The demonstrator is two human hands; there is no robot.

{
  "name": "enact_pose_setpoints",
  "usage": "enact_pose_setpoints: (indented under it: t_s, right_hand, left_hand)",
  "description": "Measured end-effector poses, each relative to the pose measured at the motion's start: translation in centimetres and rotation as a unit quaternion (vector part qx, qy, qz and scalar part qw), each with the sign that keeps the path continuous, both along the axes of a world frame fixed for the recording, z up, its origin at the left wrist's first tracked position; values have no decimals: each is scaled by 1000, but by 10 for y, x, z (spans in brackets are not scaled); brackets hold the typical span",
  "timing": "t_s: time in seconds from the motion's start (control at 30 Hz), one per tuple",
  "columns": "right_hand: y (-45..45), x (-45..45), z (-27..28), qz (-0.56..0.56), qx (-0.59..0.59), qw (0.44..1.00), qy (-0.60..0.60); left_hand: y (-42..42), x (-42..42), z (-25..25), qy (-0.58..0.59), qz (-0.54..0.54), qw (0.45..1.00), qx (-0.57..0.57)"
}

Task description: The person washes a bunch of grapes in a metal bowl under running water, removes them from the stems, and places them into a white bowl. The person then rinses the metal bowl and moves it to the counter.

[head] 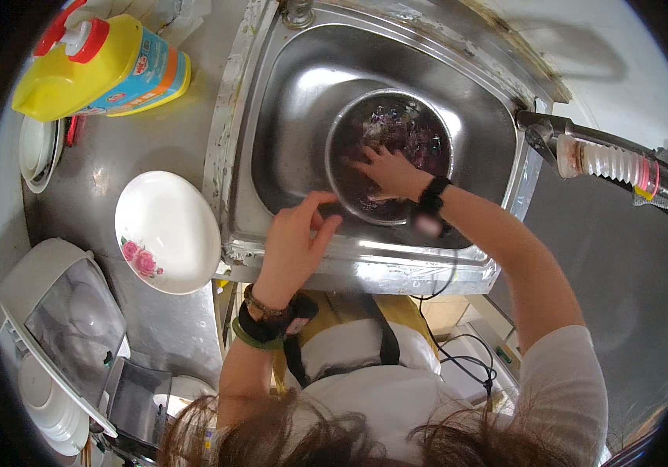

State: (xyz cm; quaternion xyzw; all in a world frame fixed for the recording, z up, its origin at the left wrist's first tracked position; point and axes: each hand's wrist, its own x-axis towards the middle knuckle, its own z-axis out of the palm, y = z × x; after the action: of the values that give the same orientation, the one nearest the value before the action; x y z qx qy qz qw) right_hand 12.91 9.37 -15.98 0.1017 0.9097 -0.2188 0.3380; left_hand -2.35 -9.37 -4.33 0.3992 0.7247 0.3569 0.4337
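A round metal basin (331, 153) stands in the stainless steel sink (293, 111), holding dark water with purplish wet pieces I cannot name. My right hand (395, 175) is over the left part of the basin, fingers spread at the water, with nothing seen in its grasp; how deep the fingertips reach is unclear. Beside the basin's lower left rim is my left hand (302, 233), thumb and fingers apart and holding nothing, its index fingertip close to or touching the rim. Each wrist wears a black band.
On the steel counter at left lie a white oval plate with pink roses (167, 233), a yellow detergent jug (106, 70) and stacked bowls (39, 149). A lidded dish box (71, 327) stands lower left. A faucet pipe (596, 137) juts out at right. A black cable (456, 350) hangs below.
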Motion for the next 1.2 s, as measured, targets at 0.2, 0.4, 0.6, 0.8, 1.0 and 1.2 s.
enact_pose_setpoints:
  t_s: [0.2,0.4,0.6,0.8,1.0,1.2]
  right_hand:
    - [36,-4,5,-98,126,986,-55]
    - [4,-2,-6,88,88,992,30]
    - [25,24,-17,-79,152,985,-7]
    - [29,18,14,-20,151,984,-96]
    - [10,53,-34,-175,76,972,-138]
    - [10,18,-20,-196,82,977,-13]
  left_hand:
    - [13,-7,-1,11,7,1000,13]
    - [27,-10,2,15,-9,1000,-1]
    - [40,-6,2,60,-45,997,29]
    - [51,1,-4,71,-62,995,13]
    - [59,5,0,82,-75,994,6]
    - [50,7,-5,65,-63,996,-21]
